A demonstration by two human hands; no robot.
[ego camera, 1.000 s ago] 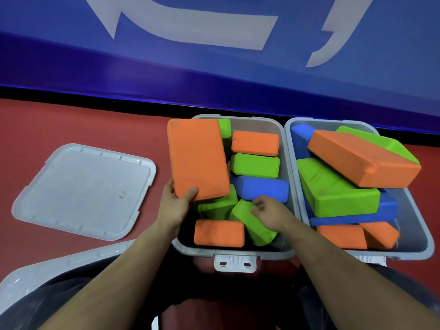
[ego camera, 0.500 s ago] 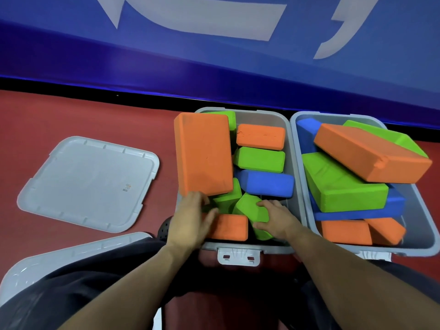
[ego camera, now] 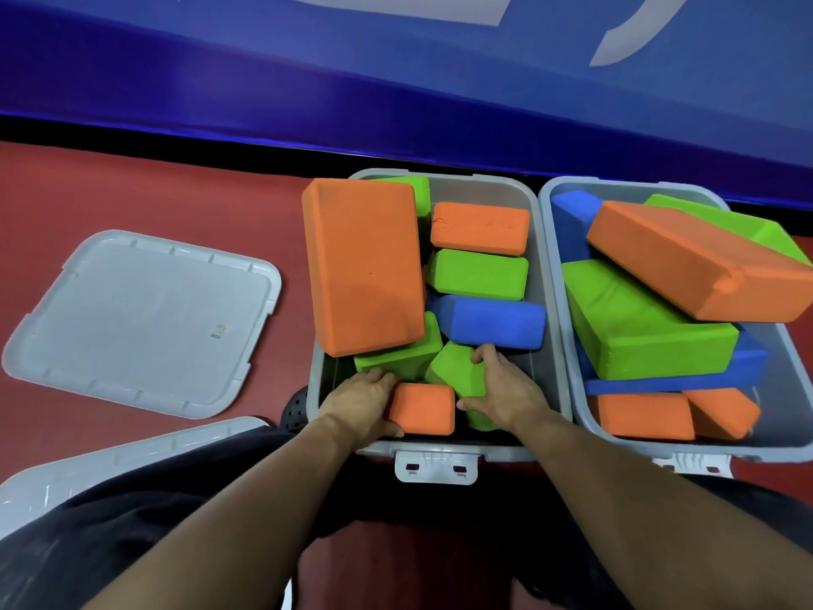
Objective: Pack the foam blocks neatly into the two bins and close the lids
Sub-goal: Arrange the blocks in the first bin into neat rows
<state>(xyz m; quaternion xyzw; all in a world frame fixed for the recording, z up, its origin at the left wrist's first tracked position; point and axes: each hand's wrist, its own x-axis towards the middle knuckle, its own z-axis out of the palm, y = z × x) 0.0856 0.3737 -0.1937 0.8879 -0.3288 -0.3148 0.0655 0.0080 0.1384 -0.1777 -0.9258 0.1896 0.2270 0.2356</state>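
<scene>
At nine o'clock a grey lid (ego camera: 140, 323) lies flat on the red floor (ego camera: 132, 191), a second lid (ego camera: 110, 460) at seven. In the left bin (ego camera: 545, 389), the left hand (ego camera: 360, 402) curls round a small orange block (ego camera: 422, 409) at six o'clock; the right hand (ego camera: 506, 391) grips a tilted green block (ego camera: 457, 372) beside it. At three o'clock the right bin (ego camera: 787, 429) holds loosely piled blocks.
</scene>
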